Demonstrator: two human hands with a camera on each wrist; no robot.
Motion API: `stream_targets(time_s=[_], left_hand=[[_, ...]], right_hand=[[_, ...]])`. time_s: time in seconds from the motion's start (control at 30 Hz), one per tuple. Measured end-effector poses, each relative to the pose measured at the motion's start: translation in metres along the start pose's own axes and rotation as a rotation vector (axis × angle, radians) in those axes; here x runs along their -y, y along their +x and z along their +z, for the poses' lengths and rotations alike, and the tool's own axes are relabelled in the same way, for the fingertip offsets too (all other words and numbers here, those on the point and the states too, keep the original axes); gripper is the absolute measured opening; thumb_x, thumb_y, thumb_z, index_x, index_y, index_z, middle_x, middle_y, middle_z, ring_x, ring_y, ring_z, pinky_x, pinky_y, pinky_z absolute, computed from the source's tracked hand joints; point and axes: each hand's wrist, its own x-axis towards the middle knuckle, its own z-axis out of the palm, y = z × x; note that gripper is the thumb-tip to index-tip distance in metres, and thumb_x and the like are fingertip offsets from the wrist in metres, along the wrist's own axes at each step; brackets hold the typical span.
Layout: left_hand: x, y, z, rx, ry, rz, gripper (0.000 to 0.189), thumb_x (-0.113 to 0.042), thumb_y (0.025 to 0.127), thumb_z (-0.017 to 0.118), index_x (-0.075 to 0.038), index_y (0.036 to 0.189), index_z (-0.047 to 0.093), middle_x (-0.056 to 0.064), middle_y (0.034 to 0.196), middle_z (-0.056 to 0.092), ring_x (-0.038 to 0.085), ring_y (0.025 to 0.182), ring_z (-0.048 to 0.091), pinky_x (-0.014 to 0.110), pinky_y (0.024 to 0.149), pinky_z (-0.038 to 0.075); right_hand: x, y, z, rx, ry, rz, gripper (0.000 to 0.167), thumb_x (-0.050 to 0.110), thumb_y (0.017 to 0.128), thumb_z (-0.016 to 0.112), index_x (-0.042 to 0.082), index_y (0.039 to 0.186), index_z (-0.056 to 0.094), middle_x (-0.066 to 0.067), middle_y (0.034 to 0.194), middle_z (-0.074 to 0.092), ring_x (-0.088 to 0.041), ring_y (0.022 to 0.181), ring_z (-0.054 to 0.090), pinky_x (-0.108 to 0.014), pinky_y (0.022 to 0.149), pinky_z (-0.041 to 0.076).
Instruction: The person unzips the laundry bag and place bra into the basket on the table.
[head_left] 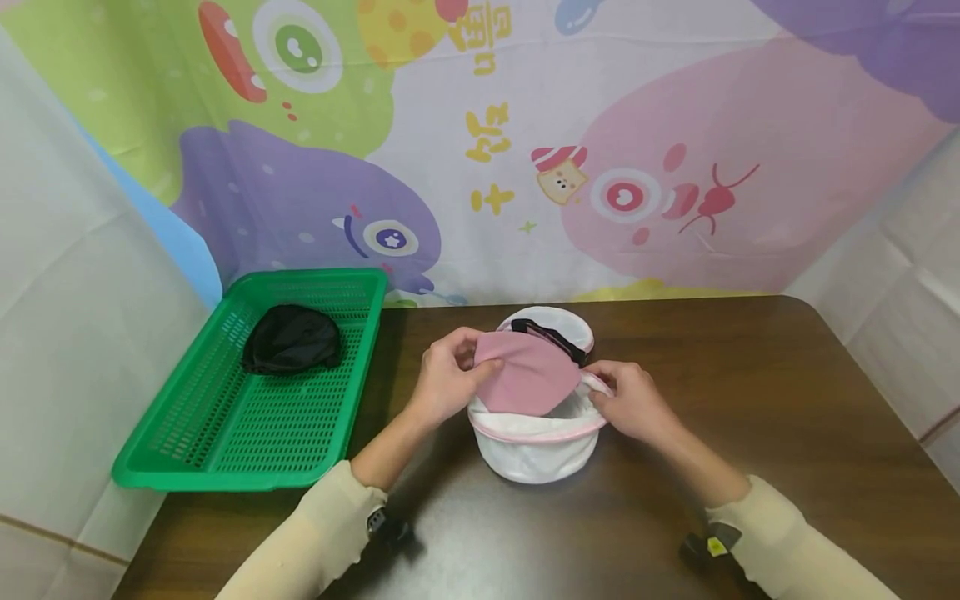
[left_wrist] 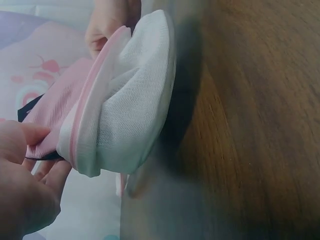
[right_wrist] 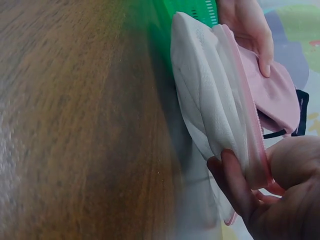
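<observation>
My left hand (head_left: 447, 379) pinches a pink cloth piece (head_left: 525, 372) by its left side, thumb on top. This piece is smooth and cup-shaped with a black band (head_left: 551, 340) along its far edge; its exact kind is unclear. It sits partly inside the open mouth of a white mesh laundry bag (head_left: 537, 457), which has a pink zipper edge. The bag's round lid (head_left: 558, 319) is folded back behind it. My right hand (head_left: 636, 400) holds the bag's right rim between thumb and fingers, as the right wrist view shows at the zipper (right_wrist: 254, 130).
A green perforated basket (head_left: 258, 479) stands on the left of the dark wooden table (head_left: 750, 400), with a black cloth item (head_left: 294, 340) in it. A printed cartoon curtain (head_left: 480, 242) hangs behind the table's far edge.
</observation>
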Motion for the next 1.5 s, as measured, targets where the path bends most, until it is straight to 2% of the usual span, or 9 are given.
stream_targets(time_s=[0.1,0.23,0.33,0.47,0.53,0.63,0.83,1.27,1.5], left_hand=[[-0.001,-0.001,0.0,-0.003,-0.005,-0.012,0.027,-0.002,0.095,0.086,0.001,0.12,0.077,0.024,0.116,0.084,0.031,0.101,0.082,0.045,0.097,0.07],[-0.002,-0.001,0.001,-0.011,-0.029,-0.023,0.026,-0.001,0.096,0.085,0.002,0.12,0.077,0.025,0.117,0.084,0.03,0.102,0.082,0.039,0.096,0.07],[-0.003,0.0,0.002,-0.032,-0.049,-0.025,0.025,-0.001,0.096,0.084,0.003,0.12,0.077,0.025,0.118,0.084,0.031,0.103,0.082,0.036,0.094,0.069],[-0.004,0.001,0.001,-0.057,-0.071,-0.027,0.026,-0.002,0.097,0.084,0.002,0.122,0.076,0.026,0.123,0.083,0.034,0.108,0.083,0.041,0.097,0.07],[-0.005,0.001,0.001,-0.064,-0.082,-0.039,0.028,-0.002,0.098,0.084,0.002,0.124,0.076,0.026,0.126,0.083,0.034,0.109,0.082,0.041,0.097,0.07],[-0.005,0.0,0.0,-0.081,-0.093,-0.06,0.029,-0.004,0.099,0.083,0.001,0.126,0.076,0.025,0.128,0.082,0.028,0.102,0.079,0.032,0.09,0.068],[-0.007,0.001,-0.002,-0.089,-0.143,-0.102,0.03,-0.005,0.101,0.081,0.001,0.129,0.074,0.027,0.129,0.081,0.016,0.087,0.075,0.02,0.076,0.064],[-0.015,0.001,-0.009,-0.081,-0.173,-0.164,0.034,-0.008,0.102,0.081,0.0,0.135,0.072,0.027,0.13,0.079,0.017,0.087,0.077,0.033,0.076,0.071],[-0.019,0.001,-0.014,-0.072,-0.145,-0.187,0.036,-0.012,0.103,0.081,-0.002,0.137,0.072,0.026,0.131,0.078,0.02,0.09,0.078,0.036,0.075,0.072]], right_hand=[[0.001,0.0,-0.001,0.0,0.006,-0.002,0.027,-0.004,0.094,0.072,-0.006,0.12,0.08,-0.022,0.112,0.082,-0.025,0.091,0.066,-0.026,0.076,0.049],[-0.004,0.001,-0.001,0.001,0.034,-0.018,0.025,-0.002,0.093,0.073,-0.006,0.118,0.08,-0.021,0.108,0.081,-0.025,0.088,0.065,-0.026,0.073,0.05],[-0.019,0.004,0.004,-0.013,0.063,-0.067,0.023,0.0,0.092,0.073,-0.003,0.114,0.08,-0.018,0.102,0.08,-0.024,0.083,0.065,-0.026,0.071,0.049],[-0.028,0.006,0.007,-0.02,0.078,-0.078,0.022,0.0,0.093,0.073,-0.001,0.113,0.081,-0.016,0.1,0.08,-0.025,0.082,0.064,-0.026,0.071,0.049],[-0.018,0.003,0.004,-0.003,0.068,-0.044,0.023,-0.001,0.093,0.073,-0.003,0.114,0.08,-0.018,0.103,0.08,-0.026,0.086,0.066,-0.027,0.074,0.051],[-0.005,0.0,0.002,0.019,0.052,-0.005,0.025,-0.003,0.095,0.072,-0.005,0.118,0.08,-0.021,0.108,0.081,-0.027,0.09,0.067,-0.028,0.077,0.053],[0.002,-0.003,0.004,0.016,0.026,0.01,0.025,-0.005,0.095,0.074,-0.006,0.119,0.08,-0.02,0.109,0.082,-0.024,0.09,0.066,-0.025,0.075,0.05],[0.002,-0.002,0.004,0.014,0.039,0.005,0.024,-0.005,0.095,0.073,-0.005,0.117,0.081,-0.019,0.107,0.082,-0.022,0.089,0.065,-0.022,0.074,0.049],[-0.009,0.002,0.005,-0.016,0.08,-0.061,0.024,-0.005,0.092,0.07,-0.004,0.113,0.082,-0.015,0.1,0.081,-0.02,0.083,0.063,-0.024,0.071,0.048]])
